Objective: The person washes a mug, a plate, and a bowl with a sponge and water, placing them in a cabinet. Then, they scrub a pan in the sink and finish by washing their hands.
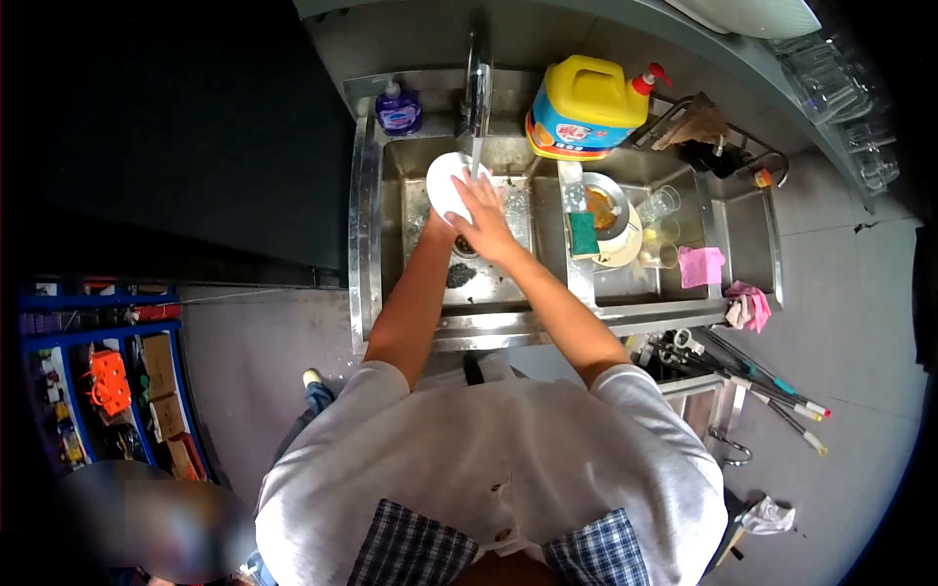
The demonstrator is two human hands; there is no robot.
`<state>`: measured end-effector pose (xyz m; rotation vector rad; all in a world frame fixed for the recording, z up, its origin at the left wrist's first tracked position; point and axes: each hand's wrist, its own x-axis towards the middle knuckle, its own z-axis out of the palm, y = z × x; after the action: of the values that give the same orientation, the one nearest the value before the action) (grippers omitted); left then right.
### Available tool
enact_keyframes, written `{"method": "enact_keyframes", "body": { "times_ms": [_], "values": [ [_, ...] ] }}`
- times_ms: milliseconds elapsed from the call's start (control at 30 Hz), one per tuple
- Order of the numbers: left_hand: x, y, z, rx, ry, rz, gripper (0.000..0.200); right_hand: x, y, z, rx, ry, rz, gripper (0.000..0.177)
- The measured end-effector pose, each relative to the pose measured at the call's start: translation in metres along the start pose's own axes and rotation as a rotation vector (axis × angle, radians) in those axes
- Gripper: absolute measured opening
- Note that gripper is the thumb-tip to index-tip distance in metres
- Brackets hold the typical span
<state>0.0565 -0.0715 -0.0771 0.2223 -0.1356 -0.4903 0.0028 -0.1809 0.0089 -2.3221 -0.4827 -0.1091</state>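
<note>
A white plate (447, 181) is held tilted over the left sink basin (513, 293), under the tap (477, 88), from which water runs. My left hand (439, 229) grips the plate at its near edge; most of its fingers are hidden behind the plate and my other hand. Across the plate's right side lies my right hand (481, 220), fingers stretched out and touching its face in the water. Below both hands, the drain (464, 246) and a dark clump of scraps (460, 275) show on the basin floor.
A green-and-yellow sponge (583, 235) rests on the divider. The right basin holds a bowl with brown residue (604, 207), plates and several glasses (662, 203). Behind stand purple soap (398, 109) and a yellow detergent jug (586, 107). Pink cloths (701, 267) hang at right.
</note>
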Motion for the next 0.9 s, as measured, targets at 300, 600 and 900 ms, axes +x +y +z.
{"method": "enact_keyframes", "body": {
  "times_ms": [300,600,900],
  "values": [
    [0.075,-0.021,-0.043,-0.271,0.303,-0.015,0.043,0.053,0.043,0.012,-0.02,0.159,0.288,0.056],
    [0.058,-0.037,0.041,0.924,0.535,0.261,0.059,0.061,0.075,0.03,1.595,0.151,0.857,0.039],
    [-0.003,-0.016,0.084,1.808,0.641,0.083,0.049,0.069,0.062,0.027,1.628,0.027,1.0,0.054]
  ]
}}
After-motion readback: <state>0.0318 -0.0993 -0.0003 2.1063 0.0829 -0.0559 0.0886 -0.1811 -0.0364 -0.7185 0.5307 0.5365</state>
